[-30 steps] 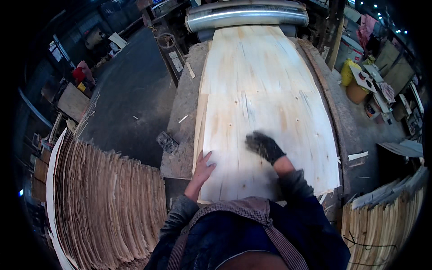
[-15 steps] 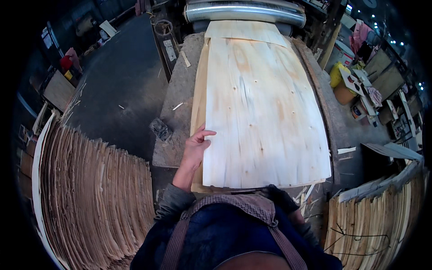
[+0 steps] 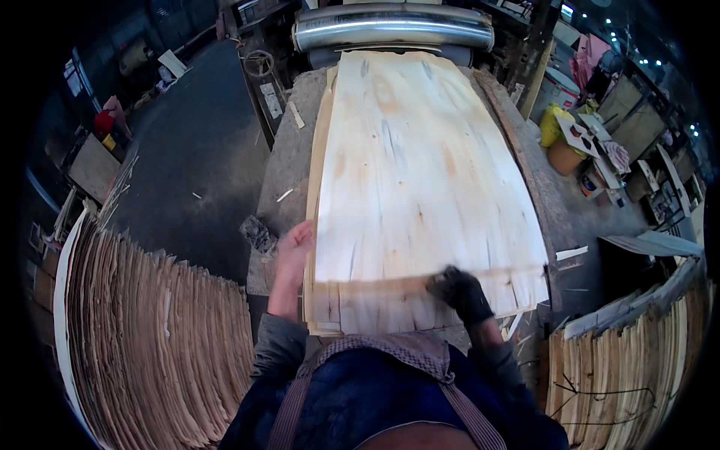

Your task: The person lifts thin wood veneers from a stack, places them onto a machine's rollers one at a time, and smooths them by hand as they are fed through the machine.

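A pale wood veneer sheet with knots and dark streaks lies on top of a stack of veneer sheets. Its near edge sits back from the edge of the sheets below. My right hand, in a black glove and slightly blurred, grips that near edge with bent fingers. My bare left hand is closed at the stack's left edge; what its fingertips hold, if anything, is hidden. Beyond the stack is a shiny metal roller, with the top sheet's far end just short of it.
The stack rests on a rough grey table with a raised right edge. Upright bundles of veneer stand at left and right. A handwheel is beside the roller. A yellow bag and buckets are at far right.
The top sheet's near edge has moved away from me, baring the sheets beneath. The sheet ahead has passed into the roller. My right hand has come forward onto the edge; my left has shifted left and closed.
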Demonstrator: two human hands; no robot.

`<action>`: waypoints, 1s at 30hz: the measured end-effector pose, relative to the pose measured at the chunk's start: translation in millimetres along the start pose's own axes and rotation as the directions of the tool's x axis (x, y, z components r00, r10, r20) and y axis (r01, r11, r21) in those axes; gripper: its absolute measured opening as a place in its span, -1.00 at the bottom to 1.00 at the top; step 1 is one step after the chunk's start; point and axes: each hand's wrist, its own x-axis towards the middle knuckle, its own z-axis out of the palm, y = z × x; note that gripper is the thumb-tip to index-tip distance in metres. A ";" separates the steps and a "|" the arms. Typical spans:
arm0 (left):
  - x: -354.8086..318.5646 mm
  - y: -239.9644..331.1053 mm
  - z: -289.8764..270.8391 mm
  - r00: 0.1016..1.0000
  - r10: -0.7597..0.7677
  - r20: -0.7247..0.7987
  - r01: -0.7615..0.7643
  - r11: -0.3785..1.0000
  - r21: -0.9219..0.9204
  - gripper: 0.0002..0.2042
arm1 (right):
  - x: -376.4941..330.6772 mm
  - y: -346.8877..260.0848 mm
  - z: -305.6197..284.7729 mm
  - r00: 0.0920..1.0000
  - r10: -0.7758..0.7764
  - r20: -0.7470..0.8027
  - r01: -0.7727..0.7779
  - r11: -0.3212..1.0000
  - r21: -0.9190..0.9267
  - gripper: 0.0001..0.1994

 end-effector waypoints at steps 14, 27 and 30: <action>-30.4 -90.0 -5.2 0.997 0.069 -0.026 -0.013 0.518 0.855 -0.38 | 218.6 -38.0 30.3 0.975 -0.055 0.215 0.034 0.994 0.101 -0.63; -45.7 -75.6 42.6 0.983 0.174 0.062 -0.181 0.850 0.495 -0.64 | -27.1 15.7 25.4 0.890 0.415 0.191 -0.410 0.910 -0.068 -0.57; -45.8 -54.8 48.8 0.989 0.092 0.115 -0.119 0.960 0.252 -0.62 | -58.4 31.6 1.5 0.933 0.356 0.046 -0.352 0.933 -0.071 -0.64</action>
